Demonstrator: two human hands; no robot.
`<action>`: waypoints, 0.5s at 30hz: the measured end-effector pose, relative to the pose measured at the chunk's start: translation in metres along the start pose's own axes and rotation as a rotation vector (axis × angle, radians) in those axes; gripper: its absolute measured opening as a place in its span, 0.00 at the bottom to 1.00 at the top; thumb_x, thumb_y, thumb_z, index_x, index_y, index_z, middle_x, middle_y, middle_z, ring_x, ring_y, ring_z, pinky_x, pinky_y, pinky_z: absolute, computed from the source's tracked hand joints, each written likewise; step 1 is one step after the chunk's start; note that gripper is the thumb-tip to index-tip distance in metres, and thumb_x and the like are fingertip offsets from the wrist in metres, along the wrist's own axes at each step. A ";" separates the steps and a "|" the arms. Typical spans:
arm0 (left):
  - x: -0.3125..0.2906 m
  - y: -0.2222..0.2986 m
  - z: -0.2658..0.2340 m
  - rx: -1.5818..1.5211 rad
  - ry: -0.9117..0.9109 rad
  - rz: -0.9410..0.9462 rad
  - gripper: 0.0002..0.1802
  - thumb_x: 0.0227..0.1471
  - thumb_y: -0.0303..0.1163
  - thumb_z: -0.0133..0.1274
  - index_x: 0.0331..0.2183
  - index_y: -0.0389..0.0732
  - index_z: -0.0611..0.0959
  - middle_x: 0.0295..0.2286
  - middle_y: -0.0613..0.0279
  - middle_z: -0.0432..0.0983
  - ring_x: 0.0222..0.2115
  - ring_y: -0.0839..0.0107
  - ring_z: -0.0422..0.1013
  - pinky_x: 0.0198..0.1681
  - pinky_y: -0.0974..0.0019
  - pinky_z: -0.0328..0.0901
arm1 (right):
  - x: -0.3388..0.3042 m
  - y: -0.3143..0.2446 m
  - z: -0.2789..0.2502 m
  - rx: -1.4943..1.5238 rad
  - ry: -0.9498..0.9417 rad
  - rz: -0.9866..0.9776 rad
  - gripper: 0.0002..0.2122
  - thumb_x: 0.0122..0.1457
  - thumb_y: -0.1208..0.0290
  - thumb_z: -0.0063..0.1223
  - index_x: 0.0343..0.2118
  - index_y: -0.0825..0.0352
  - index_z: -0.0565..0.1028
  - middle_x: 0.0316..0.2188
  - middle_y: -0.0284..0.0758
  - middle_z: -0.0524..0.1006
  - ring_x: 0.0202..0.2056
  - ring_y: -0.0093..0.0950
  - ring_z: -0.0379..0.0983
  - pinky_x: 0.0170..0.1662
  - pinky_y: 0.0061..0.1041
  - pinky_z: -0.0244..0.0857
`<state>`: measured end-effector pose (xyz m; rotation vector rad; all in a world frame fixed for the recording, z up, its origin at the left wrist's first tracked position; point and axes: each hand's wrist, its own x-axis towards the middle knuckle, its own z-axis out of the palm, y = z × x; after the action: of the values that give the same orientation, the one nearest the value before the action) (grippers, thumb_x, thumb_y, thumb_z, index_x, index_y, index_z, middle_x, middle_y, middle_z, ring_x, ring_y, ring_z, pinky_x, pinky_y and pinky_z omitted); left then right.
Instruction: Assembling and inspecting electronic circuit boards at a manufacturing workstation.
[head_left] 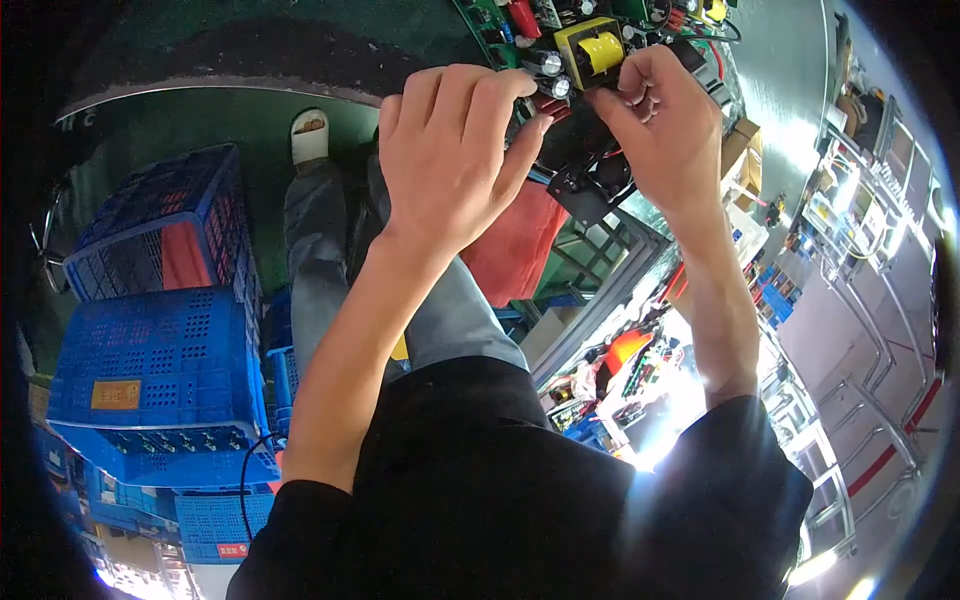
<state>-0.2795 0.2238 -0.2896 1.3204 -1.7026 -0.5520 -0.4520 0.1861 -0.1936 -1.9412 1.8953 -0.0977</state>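
1. Head view, looking down: both bare hands are raised over a green circuit board (600, 40) that sits at the top of the picture, on a green bench (780, 70).
2. The left hand (450, 150) has its fingers curled together, with the fingertips resting against small silver cylinders at the near edge of the board. Whether they pinch anything is hidden by the knuckles.
3. The right hand (660, 110) closes thumb and forefinger beside a yellow block part (592, 50) on the board; what it pinches, if anything, cannot be made out.
4. A black fan (592, 180) hangs just below the board between the two hands, with red wires (712, 50) running near the right hand.
5. The board lies directly under and ahead of both sets of fingertips, between the hands.
6. Likely risks: a finger could snag a red wire and tug it loose, or pressure on the tall parts could bend them. The fan appears unsupported and could swing and strain its leads.
7. Below, blue crates (160, 360) are stacked beside the person's legs.
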 end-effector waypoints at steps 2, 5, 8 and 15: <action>0.000 0.001 -0.001 -0.001 0.002 0.007 0.18 0.39 0.35 0.65 0.35 0.48 0.77 0.29 0.70 0.72 0.32 0.68 0.68 0.31 0.64 0.56 | 0.000 -0.001 -0.001 -0.008 -0.013 0.015 0.09 0.50 0.76 0.63 0.31 0.69 0.72 0.21 0.29 0.73 0.23 0.16 0.65 0.28 0.17 0.61; -0.001 0.002 -0.004 0.024 -0.066 -0.010 0.17 0.43 0.37 0.64 0.37 0.47 0.78 0.32 0.68 0.75 0.33 0.65 0.70 0.33 0.62 0.59 | 0.000 -0.002 -0.001 -0.053 -0.030 0.025 0.10 0.50 0.75 0.63 0.31 0.69 0.72 0.21 0.29 0.73 0.22 0.16 0.65 0.28 0.17 0.61; -0.001 -0.001 -0.005 0.032 -0.078 -0.012 0.17 0.44 0.37 0.63 0.37 0.47 0.78 0.31 0.68 0.75 0.33 0.66 0.69 0.33 0.63 0.59 | -0.001 0.000 0.001 0.053 -0.040 0.067 0.10 0.50 0.74 0.64 0.31 0.69 0.72 0.21 0.29 0.73 0.22 0.16 0.65 0.28 0.17 0.61; 0.006 -0.001 -0.008 0.016 -0.052 0.030 0.18 0.40 0.35 0.64 0.36 0.47 0.77 0.30 0.68 0.72 0.32 0.66 0.68 0.32 0.63 0.57 | -0.002 -0.009 0.002 0.014 0.054 0.045 0.11 0.49 0.73 0.64 0.33 0.68 0.74 0.23 0.30 0.76 0.23 0.18 0.70 0.29 0.19 0.64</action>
<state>-0.2723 0.2189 -0.2838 1.3001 -1.7697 -0.5606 -0.4430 0.1878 -0.1918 -1.9040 1.9664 -0.1515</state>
